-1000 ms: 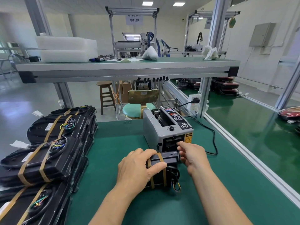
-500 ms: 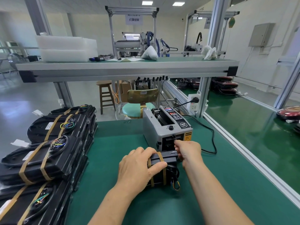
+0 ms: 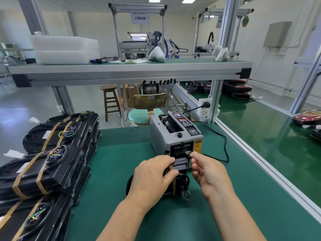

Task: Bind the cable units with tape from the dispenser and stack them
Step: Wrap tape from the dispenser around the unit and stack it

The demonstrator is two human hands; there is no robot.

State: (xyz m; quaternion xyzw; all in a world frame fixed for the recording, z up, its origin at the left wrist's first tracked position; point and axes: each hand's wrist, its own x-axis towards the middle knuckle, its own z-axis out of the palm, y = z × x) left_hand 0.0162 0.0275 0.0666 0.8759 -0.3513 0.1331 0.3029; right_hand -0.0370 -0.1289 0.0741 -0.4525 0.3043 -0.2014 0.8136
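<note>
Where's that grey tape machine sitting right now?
Head view, centre: the tape dispenser stands just beyond the right hand, to the right of the stacked cable units.

place: factory assembly floor | evidence: green-matted workbenches (image 3: pixel 225 214); aluminium-profile frames (image 3: pixel 137 7); electric tape dispenser (image 3: pixel 166 136); stacked, taped cable units (image 3: pixel 52 164); hanging station sign (image 3: pixel 139 18)

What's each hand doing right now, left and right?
Left hand: closed, gripping the cable unit from above.
Right hand: closed, pinching what looks like the tape end at the dispenser outlet.
</note>
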